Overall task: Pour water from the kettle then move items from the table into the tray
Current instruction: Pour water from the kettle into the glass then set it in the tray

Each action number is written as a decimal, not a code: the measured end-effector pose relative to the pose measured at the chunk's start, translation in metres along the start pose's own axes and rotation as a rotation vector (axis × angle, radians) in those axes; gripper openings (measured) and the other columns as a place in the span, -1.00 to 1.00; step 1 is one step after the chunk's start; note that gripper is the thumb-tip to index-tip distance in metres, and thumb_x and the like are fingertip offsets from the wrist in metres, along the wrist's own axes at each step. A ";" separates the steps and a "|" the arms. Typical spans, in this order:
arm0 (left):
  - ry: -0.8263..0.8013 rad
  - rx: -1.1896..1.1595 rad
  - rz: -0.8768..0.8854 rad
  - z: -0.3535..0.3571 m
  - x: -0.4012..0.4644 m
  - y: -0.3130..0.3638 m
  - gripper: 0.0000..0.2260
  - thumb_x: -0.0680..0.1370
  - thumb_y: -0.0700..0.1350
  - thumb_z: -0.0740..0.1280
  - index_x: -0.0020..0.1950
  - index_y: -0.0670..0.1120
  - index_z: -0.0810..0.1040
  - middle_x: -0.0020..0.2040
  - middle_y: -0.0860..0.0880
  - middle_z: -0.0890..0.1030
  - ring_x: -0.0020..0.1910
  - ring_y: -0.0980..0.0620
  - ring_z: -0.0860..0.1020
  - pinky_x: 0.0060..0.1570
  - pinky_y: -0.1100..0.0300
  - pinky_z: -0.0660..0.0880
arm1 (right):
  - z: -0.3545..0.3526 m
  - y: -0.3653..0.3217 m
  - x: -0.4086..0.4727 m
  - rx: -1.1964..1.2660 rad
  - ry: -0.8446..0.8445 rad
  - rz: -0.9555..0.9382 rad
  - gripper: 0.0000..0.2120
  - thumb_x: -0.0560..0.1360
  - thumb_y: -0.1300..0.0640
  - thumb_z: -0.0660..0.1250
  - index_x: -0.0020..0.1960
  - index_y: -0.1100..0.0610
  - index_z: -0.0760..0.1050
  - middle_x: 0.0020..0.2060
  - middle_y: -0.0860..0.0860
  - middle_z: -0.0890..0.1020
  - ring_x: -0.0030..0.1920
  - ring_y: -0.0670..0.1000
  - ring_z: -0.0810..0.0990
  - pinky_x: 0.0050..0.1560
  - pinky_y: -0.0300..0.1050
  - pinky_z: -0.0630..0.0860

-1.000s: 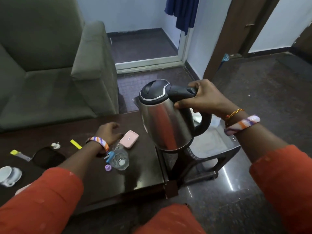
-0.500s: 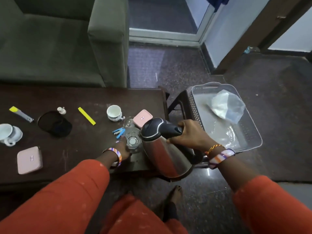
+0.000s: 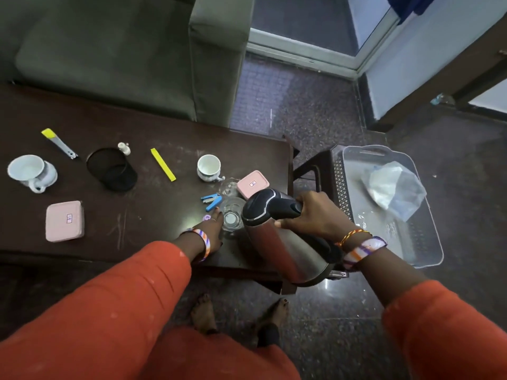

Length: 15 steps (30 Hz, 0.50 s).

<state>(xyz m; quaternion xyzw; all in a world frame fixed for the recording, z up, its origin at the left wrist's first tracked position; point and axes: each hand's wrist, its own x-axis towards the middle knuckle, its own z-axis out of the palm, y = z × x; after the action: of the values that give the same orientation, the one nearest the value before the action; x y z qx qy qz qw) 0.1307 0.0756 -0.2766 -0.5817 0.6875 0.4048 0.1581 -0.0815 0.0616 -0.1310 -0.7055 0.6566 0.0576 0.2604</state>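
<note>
Right hand (image 3: 312,215) fingers grip kettle (image 3: 285,242); left hand (image 3: 212,229) steadies glass (image 3: 231,218); two cups, two pink boxes.

My right hand (image 3: 310,215) is curled tight around the black handle of the stainless steel kettle (image 3: 285,242), knuckles up, wrist bent a bit with a gold bangle and a striped band on it. My left hand (image 3: 212,229) is stretched forward and low, fingers (image 3: 218,216) lying alongside the small clear drinking glass (image 3: 231,218) and touching it. Both arms are in orange sleeves, and my bare feet show below.
</note>
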 end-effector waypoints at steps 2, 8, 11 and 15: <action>0.001 0.031 0.005 0.000 0.000 -0.001 -0.30 0.55 -0.11 0.21 0.51 -0.27 -0.16 0.55 -0.21 -0.17 0.55 -0.13 -0.06 0.50 0.12 0.03 | 0.002 -0.001 0.006 -0.040 -0.026 -0.007 -0.48 0.22 -0.23 0.47 -0.21 0.22 0.46 -0.28 0.11 0.54 -0.23 0.14 0.54 -0.22 0.01 0.50; -0.031 0.065 0.035 -0.002 0.002 -0.004 -0.30 0.53 -0.15 0.22 0.52 -0.21 -0.16 0.56 -0.17 -0.18 0.55 -0.12 -0.03 0.51 0.05 0.09 | 0.007 -0.003 0.022 -0.092 -0.101 -0.004 -0.54 0.19 -0.22 0.48 -0.28 0.12 0.38 -0.26 0.09 0.52 -0.20 0.13 0.55 -0.27 -0.08 0.44; -0.030 0.078 0.041 -0.002 0.002 -0.005 -0.31 0.53 -0.18 0.21 0.52 -0.20 -0.16 0.56 -0.17 -0.19 0.55 -0.12 -0.02 0.50 0.05 0.13 | 0.007 -0.006 0.026 -0.101 -0.111 -0.011 -0.54 0.19 -0.21 0.49 -0.36 0.08 0.32 -0.29 0.07 0.51 -0.22 0.13 0.54 -0.30 -0.09 0.39; -0.038 0.103 0.038 -0.001 0.003 -0.006 -0.31 0.53 -0.19 0.20 0.52 -0.21 -0.17 0.56 -0.17 -0.21 0.55 -0.13 -0.04 0.50 0.01 0.14 | 0.007 -0.008 0.033 -0.111 -0.104 -0.015 -0.54 0.18 -0.20 0.50 -0.38 0.06 0.29 -0.26 0.08 0.52 -0.20 0.12 0.55 -0.29 -0.08 0.41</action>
<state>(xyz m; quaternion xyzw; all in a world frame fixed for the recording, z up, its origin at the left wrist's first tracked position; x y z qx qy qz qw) 0.1358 0.0727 -0.2807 -0.5520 0.7152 0.3828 0.1929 -0.0675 0.0352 -0.1482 -0.7200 0.6326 0.1283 0.2550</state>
